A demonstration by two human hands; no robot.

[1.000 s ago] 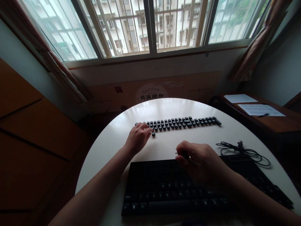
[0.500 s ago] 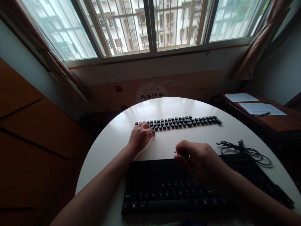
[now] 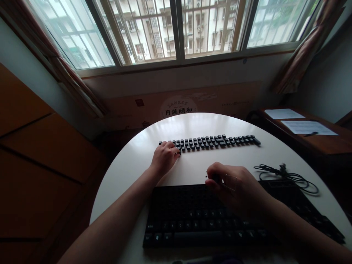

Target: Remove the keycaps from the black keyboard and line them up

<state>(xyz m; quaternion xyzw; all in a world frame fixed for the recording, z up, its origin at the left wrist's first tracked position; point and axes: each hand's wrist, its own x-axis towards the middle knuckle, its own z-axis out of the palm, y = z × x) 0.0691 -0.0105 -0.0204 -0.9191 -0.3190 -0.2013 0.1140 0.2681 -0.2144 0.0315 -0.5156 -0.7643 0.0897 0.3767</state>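
A black keyboard [image 3: 198,216] lies at the near edge of a round white table [image 3: 198,124]. Farther back, loose black keycaps [image 3: 214,142] sit in two neat rows. My left hand [image 3: 164,157] rests at the left end of those rows, fingers curled, fingertips pinching a keycap there. My right hand [image 3: 233,185] hovers over the keyboard's upper edge, closed round a thin wire keycap puller [image 3: 217,178].
A black cable [image 3: 286,176] lies coiled on the table to the right of my right hand. A wooden side table [image 3: 305,141] with papers and a pen stands at the right. A cardboard panel [image 3: 181,106] leans under the window. Wooden furniture is at left.
My left hand slid a single loose keycap up and to the right, against the left end of the rows. My right hand barely moved.
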